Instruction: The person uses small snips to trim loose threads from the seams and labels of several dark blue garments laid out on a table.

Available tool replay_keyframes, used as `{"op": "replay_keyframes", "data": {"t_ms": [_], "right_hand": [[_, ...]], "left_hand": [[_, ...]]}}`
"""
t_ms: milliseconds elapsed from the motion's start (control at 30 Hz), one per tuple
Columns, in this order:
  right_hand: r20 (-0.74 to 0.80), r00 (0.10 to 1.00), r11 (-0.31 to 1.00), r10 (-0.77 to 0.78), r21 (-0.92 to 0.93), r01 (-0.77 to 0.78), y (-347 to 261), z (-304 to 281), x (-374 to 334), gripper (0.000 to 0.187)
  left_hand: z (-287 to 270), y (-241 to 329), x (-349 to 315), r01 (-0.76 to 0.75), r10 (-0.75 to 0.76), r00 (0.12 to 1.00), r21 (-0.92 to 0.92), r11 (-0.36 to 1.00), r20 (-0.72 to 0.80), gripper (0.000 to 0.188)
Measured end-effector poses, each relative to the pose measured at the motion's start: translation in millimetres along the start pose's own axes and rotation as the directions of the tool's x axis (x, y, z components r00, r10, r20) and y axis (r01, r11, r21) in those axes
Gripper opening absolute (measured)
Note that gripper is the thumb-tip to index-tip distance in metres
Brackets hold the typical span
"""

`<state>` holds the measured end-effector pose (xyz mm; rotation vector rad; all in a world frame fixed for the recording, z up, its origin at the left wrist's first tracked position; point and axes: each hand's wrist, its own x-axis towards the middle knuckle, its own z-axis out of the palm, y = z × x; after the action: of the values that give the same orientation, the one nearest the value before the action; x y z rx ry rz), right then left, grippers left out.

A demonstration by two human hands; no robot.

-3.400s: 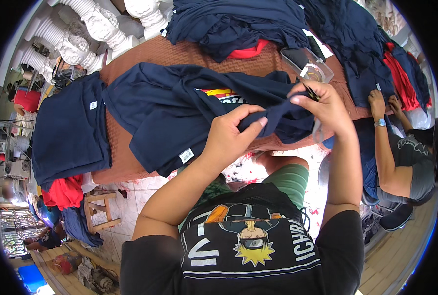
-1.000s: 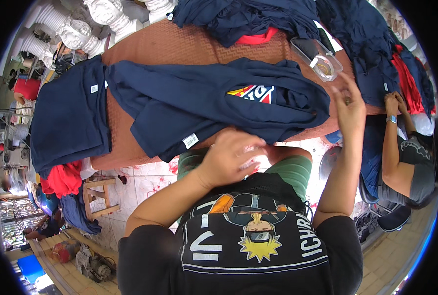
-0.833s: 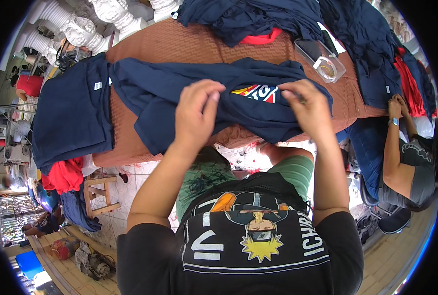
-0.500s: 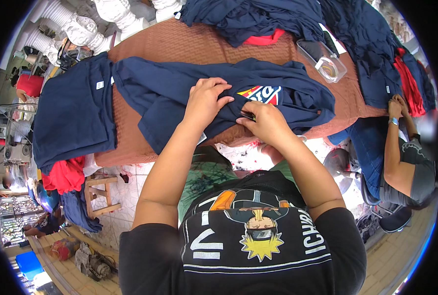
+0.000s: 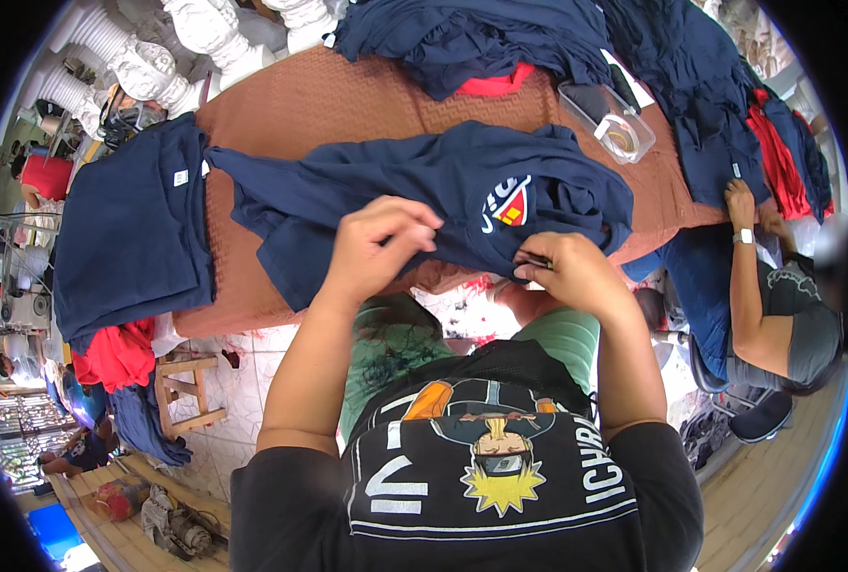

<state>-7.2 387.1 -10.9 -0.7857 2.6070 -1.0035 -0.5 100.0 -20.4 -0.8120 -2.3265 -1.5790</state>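
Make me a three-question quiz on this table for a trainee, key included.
1. True or false: the folded navy cloth lies to the left of the printed navy garment.
2. Which of the person's own hands holds the small dark tool?
A) left
B) right
C) neither
3. Fill in: the clear plastic box rests on a ____ table cover.

Key: 1. True. 2. B, the right hand. 3. Brown.

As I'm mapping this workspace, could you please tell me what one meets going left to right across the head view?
Folded navy garments, left hand, printed emblem on the navy garment, clear plastic box, co-worker's wristwatch.
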Motion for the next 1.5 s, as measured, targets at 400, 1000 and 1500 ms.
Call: {"op": "replay_keyframes", "data": {"t_ms": [400,1000,1500], "right_hand": [[-0.355,0.932,0.989,-0.074,0.091,0.114,-49.6,10.1,27.2,0.013],[-0.476,0.875,0.996,0.088,0.069,-0.063,19.6,44.9,59.1,0.014],[-0.476,0.878,0.998,0.054,0.013,-0.055,30.4,44.1,65.7,0.018]], "left_hand": [[29.5,1.1,-6.9,0.005,0.046,0.91,0.123,0.992,-0.412,0.016],[39.8,-23.1,-32.4,0.133,-0.096,0.942,0.093,0.987,-0.322,0.012],[35.1,-28.0,-34.1,0.041,-0.046,0.967,-0.027,0.999,-0.251,0.014]]}}
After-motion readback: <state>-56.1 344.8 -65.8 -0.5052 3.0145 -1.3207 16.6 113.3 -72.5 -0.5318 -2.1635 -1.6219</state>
